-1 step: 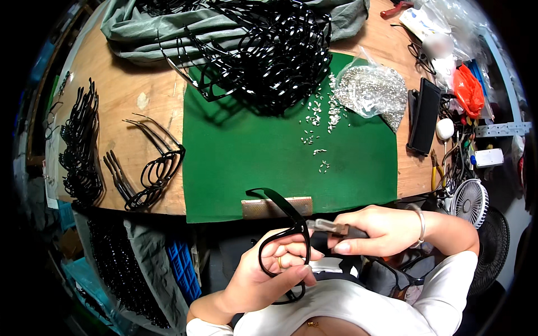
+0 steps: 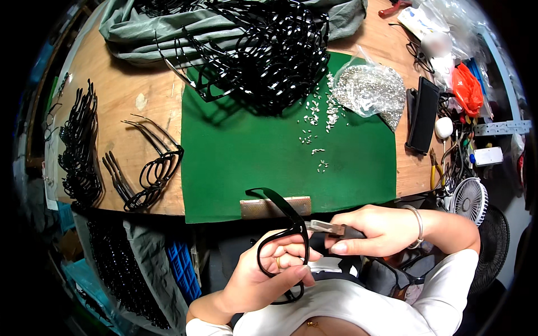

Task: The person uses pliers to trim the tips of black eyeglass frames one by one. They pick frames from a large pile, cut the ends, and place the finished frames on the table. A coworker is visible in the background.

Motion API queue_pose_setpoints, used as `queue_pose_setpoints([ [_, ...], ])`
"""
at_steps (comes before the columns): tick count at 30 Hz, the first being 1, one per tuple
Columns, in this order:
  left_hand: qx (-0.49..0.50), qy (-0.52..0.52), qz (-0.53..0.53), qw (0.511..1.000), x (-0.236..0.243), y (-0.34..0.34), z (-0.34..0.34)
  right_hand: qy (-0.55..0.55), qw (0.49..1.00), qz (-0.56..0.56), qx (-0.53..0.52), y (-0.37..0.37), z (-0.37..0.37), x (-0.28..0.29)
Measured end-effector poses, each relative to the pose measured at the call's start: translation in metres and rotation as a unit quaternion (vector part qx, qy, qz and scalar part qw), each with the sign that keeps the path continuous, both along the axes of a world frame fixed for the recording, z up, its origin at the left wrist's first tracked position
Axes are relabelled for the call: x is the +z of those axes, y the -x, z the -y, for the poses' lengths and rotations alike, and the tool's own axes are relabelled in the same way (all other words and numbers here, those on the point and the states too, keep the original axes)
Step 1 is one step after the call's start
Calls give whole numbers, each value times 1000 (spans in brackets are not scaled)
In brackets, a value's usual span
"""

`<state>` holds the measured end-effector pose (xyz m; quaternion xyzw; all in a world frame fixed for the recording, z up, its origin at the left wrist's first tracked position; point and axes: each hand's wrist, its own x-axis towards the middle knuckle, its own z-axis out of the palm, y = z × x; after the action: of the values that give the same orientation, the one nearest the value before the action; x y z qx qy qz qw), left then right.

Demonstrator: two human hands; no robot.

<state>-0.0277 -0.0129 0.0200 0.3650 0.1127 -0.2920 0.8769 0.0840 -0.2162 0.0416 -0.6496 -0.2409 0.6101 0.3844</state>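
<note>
At lower centre, I'm seeing the left hand (image 2: pixel 269 278) clasping a black spectacle frame (image 2: pixel 294 227), apparently steadying it, the right hand (image 2: pixel 374 229) gripping a plier-like tool (image 2: pixel 328 227) beside it.

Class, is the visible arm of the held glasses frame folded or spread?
Spread: the arm reaches away from the rims that the left hand holds.

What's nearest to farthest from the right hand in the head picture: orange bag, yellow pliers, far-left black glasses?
From the right hand:
1. Yellow pliers, up and right.
2. Orange bag, farther up right.
3. Far-left black glasses, at the table's left end.
</note>
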Motion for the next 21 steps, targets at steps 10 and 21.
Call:
queue_pose_setpoints([
  [10,-4,-17,9,1000,-2,5,1,25,978,195,69,-5,-19,11],
  [21,21,-23,5,1000,2,1,5,-4,990,142,13,-15,4,-1],
])
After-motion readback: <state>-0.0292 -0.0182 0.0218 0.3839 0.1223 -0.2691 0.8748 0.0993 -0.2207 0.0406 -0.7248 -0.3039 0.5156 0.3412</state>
